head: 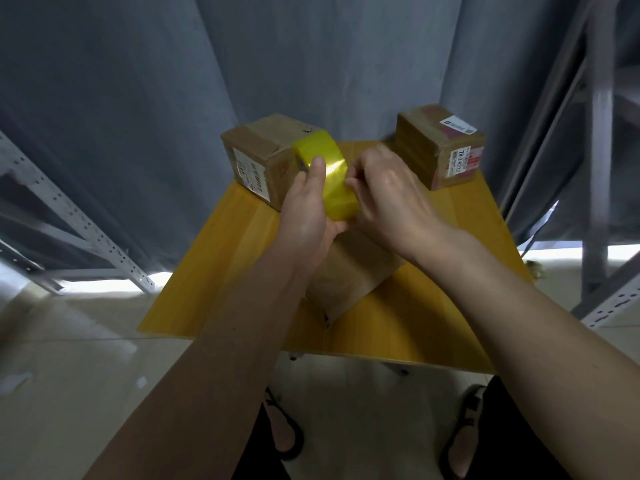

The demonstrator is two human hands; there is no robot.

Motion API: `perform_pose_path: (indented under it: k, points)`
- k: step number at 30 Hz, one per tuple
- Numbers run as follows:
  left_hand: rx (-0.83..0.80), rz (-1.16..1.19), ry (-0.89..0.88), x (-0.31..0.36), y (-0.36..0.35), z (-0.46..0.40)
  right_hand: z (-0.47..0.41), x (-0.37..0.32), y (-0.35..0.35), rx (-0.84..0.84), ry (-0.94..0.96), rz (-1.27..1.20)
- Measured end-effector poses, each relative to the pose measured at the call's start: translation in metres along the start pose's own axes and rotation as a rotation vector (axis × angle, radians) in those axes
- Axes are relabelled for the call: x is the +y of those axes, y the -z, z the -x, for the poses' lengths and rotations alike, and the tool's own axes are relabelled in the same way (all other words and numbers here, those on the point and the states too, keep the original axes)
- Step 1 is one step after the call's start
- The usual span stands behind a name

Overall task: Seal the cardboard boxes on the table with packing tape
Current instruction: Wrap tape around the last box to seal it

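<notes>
Tape roll: held above the table, axis running roughly 10 to 4 o'clock.
Left hand: fingers curled round the roll, thumb on its face.
Right hand: at 3 o'clock of the roll, fingertips pinching at the tape surface; likely seeking the free end.
Near box: at 6 o'clock, directly beneath both hands.
Far boxes: left box at 10 o'clock, right box at 2 o'clock.

Grey curtains hang behind the yellow counter; perforated metal shelving stands either side; black sandals rest on pale floor.
</notes>
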State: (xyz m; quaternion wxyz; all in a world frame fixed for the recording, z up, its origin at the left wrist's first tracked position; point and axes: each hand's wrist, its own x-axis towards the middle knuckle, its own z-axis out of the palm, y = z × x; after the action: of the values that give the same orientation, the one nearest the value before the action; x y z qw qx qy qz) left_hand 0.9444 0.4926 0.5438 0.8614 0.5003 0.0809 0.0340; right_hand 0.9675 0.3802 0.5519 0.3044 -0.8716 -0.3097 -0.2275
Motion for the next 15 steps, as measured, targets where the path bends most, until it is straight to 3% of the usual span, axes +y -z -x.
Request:
perform_pose_path:
  k: [5, 9, 15]
  points:
    - [0.036, 0.117, 0.060, -0.006, 0.001, -0.002, 0.003, -0.003, 0.000, -0.124, 0.031, 0.003]
    - [-0.040, 0.152, 0.067, -0.005, 0.005, -0.002, 0.010, -0.001, -0.001, 0.029, 0.012, -0.112]
    - [-0.088, 0.217, 0.094, -0.003, 0.005, -0.001, 0.009, 0.002, 0.000, 0.081, 0.027, -0.189]
